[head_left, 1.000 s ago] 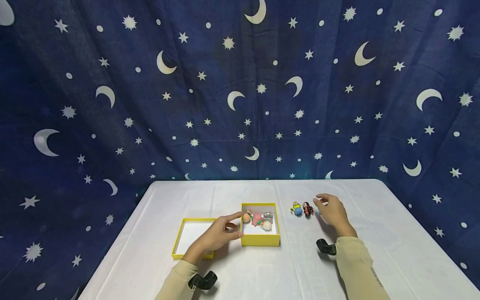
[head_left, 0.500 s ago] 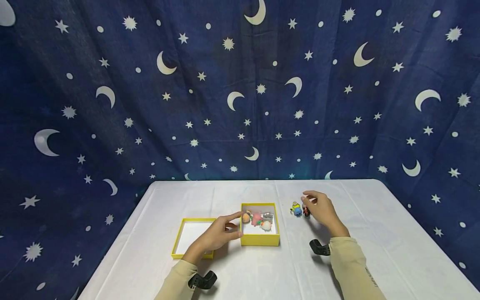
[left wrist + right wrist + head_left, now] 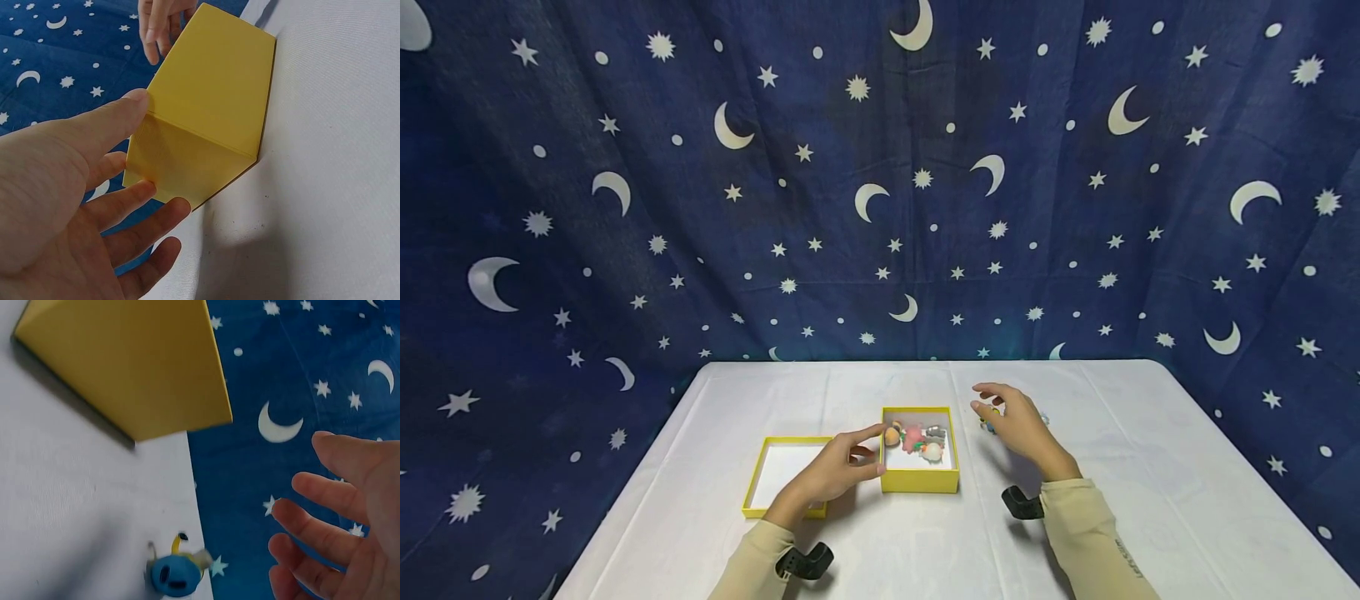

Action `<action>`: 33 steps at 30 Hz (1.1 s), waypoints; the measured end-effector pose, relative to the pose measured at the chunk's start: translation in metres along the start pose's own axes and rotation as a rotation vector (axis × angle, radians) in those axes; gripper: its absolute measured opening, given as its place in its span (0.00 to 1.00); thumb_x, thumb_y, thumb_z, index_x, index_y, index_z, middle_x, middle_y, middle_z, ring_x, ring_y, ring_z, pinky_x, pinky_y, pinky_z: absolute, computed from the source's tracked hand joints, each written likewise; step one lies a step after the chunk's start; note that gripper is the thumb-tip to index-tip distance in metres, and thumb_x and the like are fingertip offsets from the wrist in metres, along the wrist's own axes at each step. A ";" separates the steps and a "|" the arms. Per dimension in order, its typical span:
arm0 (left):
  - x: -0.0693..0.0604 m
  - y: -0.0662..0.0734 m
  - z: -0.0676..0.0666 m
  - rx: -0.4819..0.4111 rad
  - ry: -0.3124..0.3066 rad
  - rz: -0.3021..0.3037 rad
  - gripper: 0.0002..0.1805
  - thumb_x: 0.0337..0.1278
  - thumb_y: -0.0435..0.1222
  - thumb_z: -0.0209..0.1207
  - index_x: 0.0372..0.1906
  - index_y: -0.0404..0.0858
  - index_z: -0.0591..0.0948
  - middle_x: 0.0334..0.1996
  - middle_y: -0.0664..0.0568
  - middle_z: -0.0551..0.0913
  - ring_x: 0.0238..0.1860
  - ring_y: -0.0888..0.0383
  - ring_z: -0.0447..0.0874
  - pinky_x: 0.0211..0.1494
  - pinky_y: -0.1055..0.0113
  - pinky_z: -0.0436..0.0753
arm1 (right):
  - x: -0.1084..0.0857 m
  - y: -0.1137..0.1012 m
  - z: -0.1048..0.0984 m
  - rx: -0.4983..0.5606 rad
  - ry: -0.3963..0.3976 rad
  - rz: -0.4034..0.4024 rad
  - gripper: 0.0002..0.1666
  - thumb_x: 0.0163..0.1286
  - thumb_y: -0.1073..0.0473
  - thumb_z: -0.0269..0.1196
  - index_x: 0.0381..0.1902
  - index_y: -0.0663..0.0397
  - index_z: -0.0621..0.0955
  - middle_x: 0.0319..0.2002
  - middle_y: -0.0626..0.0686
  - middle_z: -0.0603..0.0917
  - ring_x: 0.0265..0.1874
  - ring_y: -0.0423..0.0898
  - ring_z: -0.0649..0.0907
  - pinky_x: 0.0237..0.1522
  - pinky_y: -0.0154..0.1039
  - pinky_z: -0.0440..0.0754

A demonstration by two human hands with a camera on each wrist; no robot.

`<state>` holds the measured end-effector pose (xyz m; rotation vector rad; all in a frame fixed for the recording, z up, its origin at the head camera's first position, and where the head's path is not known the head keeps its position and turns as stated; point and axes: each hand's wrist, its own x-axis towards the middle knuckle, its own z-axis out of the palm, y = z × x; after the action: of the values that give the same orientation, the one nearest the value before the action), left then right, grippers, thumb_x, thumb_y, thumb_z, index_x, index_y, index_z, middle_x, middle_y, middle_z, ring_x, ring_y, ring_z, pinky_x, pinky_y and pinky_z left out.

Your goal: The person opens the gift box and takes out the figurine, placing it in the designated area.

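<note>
On the white tablecloth (image 3: 880,550), to the right of the yellow box (image 3: 920,481), lies a small yellow-and-blue figure (image 3: 176,575), apart from the box wall; the right hand hides much of it in the head view, so its long axis cannot be told. The right hand (image 3: 1018,429) is by far the nearer, hovering over the figure with thumb and fingers spread and nothing visible between them. From that hand, the box lies to the left, a gap of cloth between. Inside it is a group of toys, a pink one (image 3: 913,437) in the middle. Against the box's left side, the left hand (image 3: 837,469) has thumb and fingers parted and fingertips touching it, without wrapping round it. Farther left, partly behind that hand, is the shallow yellow-rimmed lid (image 3: 758,473).
</note>
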<state>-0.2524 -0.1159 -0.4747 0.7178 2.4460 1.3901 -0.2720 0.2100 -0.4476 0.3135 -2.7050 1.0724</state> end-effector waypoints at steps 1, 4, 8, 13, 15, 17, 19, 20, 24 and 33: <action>0.000 0.000 0.000 0.000 0.000 0.000 0.35 0.67 0.36 0.63 0.76 0.39 0.67 0.74 0.45 0.70 0.61 0.45 0.82 0.63 0.49 0.82 | 0.000 -0.003 0.001 0.002 -0.004 -0.010 0.22 0.74 0.57 0.62 0.61 0.62 0.81 0.53 0.64 0.85 0.49 0.59 0.82 0.50 0.56 0.82; 0.000 0.000 0.000 -0.002 -0.002 0.001 0.35 0.67 0.37 0.64 0.76 0.40 0.67 0.74 0.45 0.71 0.60 0.45 0.81 0.63 0.49 0.82 | -0.001 -0.010 0.006 0.008 -0.007 -0.037 0.21 0.72 0.58 0.64 0.59 0.61 0.82 0.52 0.63 0.86 0.49 0.60 0.83 0.51 0.57 0.82; -0.001 0.000 -0.001 -0.005 -0.006 -0.002 0.35 0.67 0.38 0.64 0.76 0.40 0.67 0.74 0.45 0.70 0.61 0.45 0.81 0.63 0.49 0.82 | -0.002 -0.019 0.014 0.010 -0.031 -0.058 0.21 0.71 0.57 0.65 0.60 0.58 0.82 0.54 0.61 0.86 0.51 0.58 0.82 0.51 0.54 0.81; -0.002 0.001 -0.001 -0.011 -0.008 -0.001 0.35 0.67 0.38 0.64 0.76 0.40 0.67 0.75 0.45 0.69 0.62 0.44 0.80 0.64 0.48 0.81 | -0.003 -0.030 0.025 0.000 -0.083 -0.061 0.23 0.70 0.56 0.67 0.60 0.54 0.82 0.57 0.57 0.85 0.55 0.56 0.81 0.53 0.53 0.80; -0.001 0.001 0.000 -0.013 -0.008 0.001 0.35 0.67 0.37 0.64 0.76 0.40 0.67 0.75 0.45 0.68 0.62 0.44 0.80 0.64 0.48 0.81 | -0.004 -0.033 0.029 0.004 -0.102 -0.063 0.23 0.68 0.58 0.68 0.61 0.54 0.82 0.57 0.56 0.85 0.56 0.57 0.80 0.55 0.56 0.80; -0.001 0.001 0.000 -0.012 -0.007 0.002 0.35 0.67 0.37 0.64 0.76 0.39 0.67 0.75 0.45 0.69 0.62 0.44 0.80 0.65 0.47 0.81 | -0.006 -0.035 0.032 0.018 -0.123 -0.071 0.24 0.67 0.59 0.69 0.61 0.54 0.82 0.56 0.56 0.86 0.57 0.57 0.80 0.59 0.58 0.79; -0.001 0.001 0.000 -0.011 -0.006 0.001 0.35 0.67 0.37 0.64 0.76 0.39 0.67 0.75 0.44 0.69 0.61 0.44 0.80 0.65 0.47 0.80 | -0.008 -0.036 0.035 0.014 -0.141 -0.077 0.25 0.65 0.60 0.71 0.60 0.55 0.83 0.56 0.56 0.86 0.59 0.57 0.79 0.61 0.60 0.77; -0.001 0.001 0.000 -0.012 -0.006 0.001 0.35 0.67 0.37 0.64 0.76 0.39 0.67 0.75 0.44 0.69 0.61 0.44 0.80 0.65 0.47 0.81 | -0.008 -0.037 0.036 0.010 -0.150 -0.079 0.25 0.64 0.60 0.72 0.60 0.55 0.83 0.55 0.55 0.86 0.59 0.57 0.79 0.62 0.60 0.77; -0.001 0.002 0.000 -0.015 -0.007 0.001 0.35 0.67 0.37 0.63 0.76 0.39 0.67 0.74 0.44 0.69 0.61 0.44 0.81 0.65 0.48 0.81 | -0.010 -0.039 0.039 -0.037 -0.178 -0.072 0.27 0.61 0.57 0.74 0.59 0.54 0.84 0.54 0.52 0.86 0.58 0.54 0.78 0.61 0.57 0.78; -0.001 0.002 0.000 -0.017 -0.006 0.002 0.35 0.67 0.37 0.64 0.76 0.39 0.67 0.74 0.44 0.70 0.61 0.44 0.81 0.64 0.49 0.81 | -0.010 -0.040 0.039 -0.088 -0.239 -0.106 0.29 0.54 0.59 0.78 0.55 0.56 0.86 0.50 0.55 0.89 0.55 0.58 0.82 0.59 0.58 0.79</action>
<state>-0.2514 -0.1158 -0.4729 0.7194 2.4268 1.4061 -0.2564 0.1559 -0.4526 0.5979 -2.8944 0.9379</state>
